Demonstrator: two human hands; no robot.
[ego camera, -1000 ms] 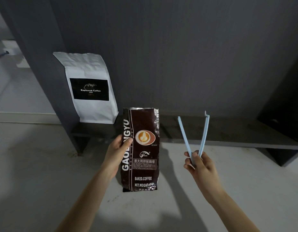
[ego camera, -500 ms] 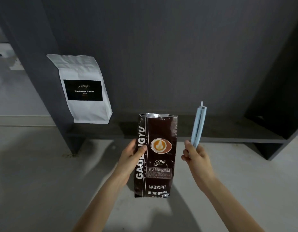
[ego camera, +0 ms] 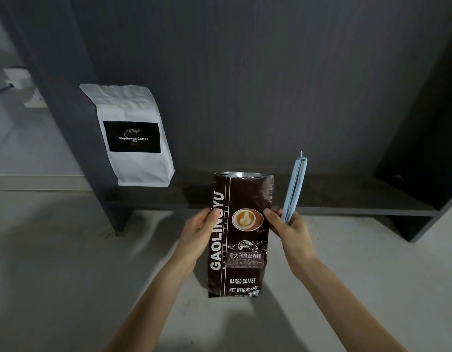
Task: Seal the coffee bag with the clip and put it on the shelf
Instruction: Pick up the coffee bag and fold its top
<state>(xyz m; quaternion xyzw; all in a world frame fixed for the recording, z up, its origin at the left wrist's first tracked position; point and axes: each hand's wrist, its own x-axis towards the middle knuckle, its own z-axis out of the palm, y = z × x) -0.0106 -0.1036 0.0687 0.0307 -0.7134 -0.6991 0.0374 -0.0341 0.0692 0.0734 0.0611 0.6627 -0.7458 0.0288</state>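
A dark brown coffee bag (ego camera: 241,247) with white lettering and a latte picture stands upright in mid-air, its silver top edge open. My left hand (ego camera: 198,233) grips its left side. My right hand (ego camera: 289,231) holds a long pale blue clip (ego camera: 294,189) by its lower end, the two arms folded together and pointing up. The right thumb touches the bag's right edge. Behind the bag runs a low dark shelf (ego camera: 346,199).
A white coffee bag (ego camera: 133,133) with a black label stands at the shelf's left end, against the dark side panel (ego camera: 67,102). A dark back wall rises behind the shelf. Grey floor (ego camera: 55,262) lies below. A wall socket (ego camera: 19,82) shows far left.
The clip's arms, spread apart a second ago, are now folded together. My right hand has moved left to touch the bag, and the bag has shifted right toward the middle.
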